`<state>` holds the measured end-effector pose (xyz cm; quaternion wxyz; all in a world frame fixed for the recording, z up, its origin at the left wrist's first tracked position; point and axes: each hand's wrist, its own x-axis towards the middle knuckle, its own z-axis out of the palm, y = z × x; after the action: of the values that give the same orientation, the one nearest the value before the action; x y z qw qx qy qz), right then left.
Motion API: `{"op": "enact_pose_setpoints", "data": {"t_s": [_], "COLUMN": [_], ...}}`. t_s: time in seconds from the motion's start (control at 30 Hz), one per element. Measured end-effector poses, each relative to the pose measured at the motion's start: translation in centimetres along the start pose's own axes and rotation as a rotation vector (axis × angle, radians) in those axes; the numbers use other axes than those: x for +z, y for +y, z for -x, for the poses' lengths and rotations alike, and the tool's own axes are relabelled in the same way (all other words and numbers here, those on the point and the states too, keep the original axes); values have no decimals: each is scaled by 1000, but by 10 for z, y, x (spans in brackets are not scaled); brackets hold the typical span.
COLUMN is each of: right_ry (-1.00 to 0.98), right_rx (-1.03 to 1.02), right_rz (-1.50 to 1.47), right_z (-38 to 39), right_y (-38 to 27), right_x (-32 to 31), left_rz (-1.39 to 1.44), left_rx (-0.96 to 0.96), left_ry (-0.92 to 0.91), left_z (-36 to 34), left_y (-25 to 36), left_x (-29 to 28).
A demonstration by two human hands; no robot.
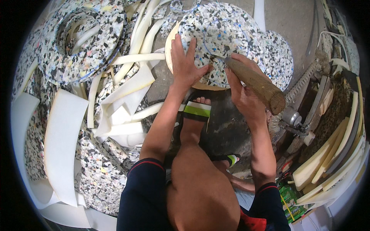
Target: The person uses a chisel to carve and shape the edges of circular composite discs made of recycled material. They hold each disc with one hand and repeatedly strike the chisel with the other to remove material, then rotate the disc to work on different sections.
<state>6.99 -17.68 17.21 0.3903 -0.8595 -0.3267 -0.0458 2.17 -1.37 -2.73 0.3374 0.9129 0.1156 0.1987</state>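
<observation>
A round, speckled foam disc (231, 19) in black, white and grey lies in front of me, with a curved blue line marked on it. My left hand (185, 67) rests on its left part, fingers spread and holding nothing. Gripped in my right hand (246, 100) is a tool with a thick brown wooden handle (262, 82), slanted over the disc's near right part. A thin dark strip, like a blade, shows at the handle's far end by the foam. How deep it sits is hidden.
A speckled foam ring (46, 46) lies on stacked foam at the left, among white foam strips (65, 142). Another speckled round piece (279, 57) adjoins the disc. On the right stand a coiled hose (304, 77) with a metal fitting and curved foam offcuts (320, 158). My sandalled foot (197, 109) is close to the disc.
</observation>
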Motion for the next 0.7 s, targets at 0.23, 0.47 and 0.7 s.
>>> {"op": "enact_pose_setpoints", "data": {"t_s": [0.23, 0.47, 0.7], "right_ry": [36, 49, 49], "right_rx": [58, -42, 17], "right_rz": [21, 70, 19], "right_z": [0, -1, 1], "right_y": [-8, -2, -4], "right_x": [3, 14, 11], "left_rz": [24, 14, -13], "left_rx": [23, -17, 2], "left_ry": [30, -3, 9], "left_z": [0, 2, 1], "left_y": [0, 1, -2], "left_x": [1, 0, 4]}}
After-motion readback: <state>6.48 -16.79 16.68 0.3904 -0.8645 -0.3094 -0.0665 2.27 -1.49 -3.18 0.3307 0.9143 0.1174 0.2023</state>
